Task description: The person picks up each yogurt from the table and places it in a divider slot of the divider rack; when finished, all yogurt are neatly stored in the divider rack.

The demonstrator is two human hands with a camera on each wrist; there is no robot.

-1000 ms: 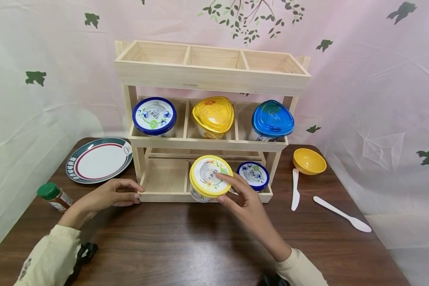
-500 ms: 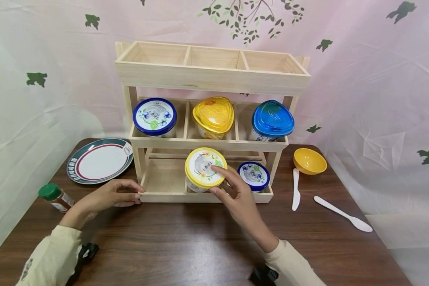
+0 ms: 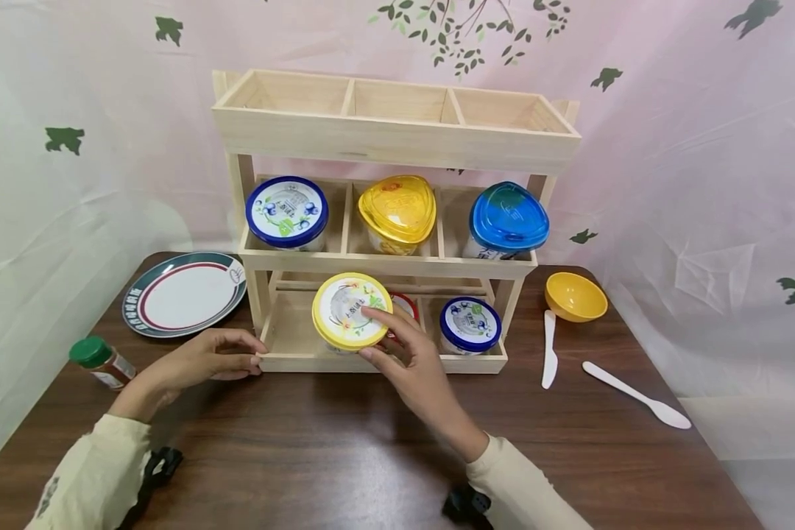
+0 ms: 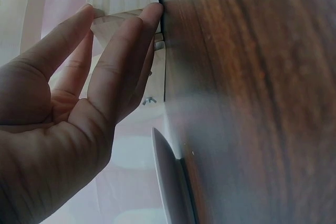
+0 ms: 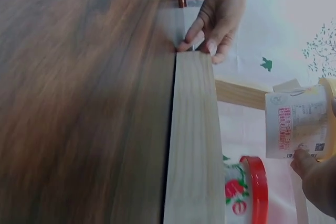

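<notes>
My right hand holds a yellow-lidded tub by its side and lid edge, tilted, above the left part of the bottom tier of a wooden rack. In the right wrist view the printed wall of this tub shows above the front board. My left hand pinches the left front corner of the bottom tier; its fingertips straddle the board's end. A red-lidded tub sits in the middle bottom compartment, partly hidden behind my right hand. Right of it stands a blue-lidded tub.
The middle tier holds another blue-lidded tub, a yellow triangular-lidded cup and a blue triangular-lidded cup. A plate and green-capped jar lie left; a yellow bowl, white knife and white spoon lie right.
My right hand has carried the yellow-lidded tub leftward and slightly up, from the middle to the left bottom compartment, uncovering the red-lidded tub. My left hand stays at the rack's corner.
</notes>
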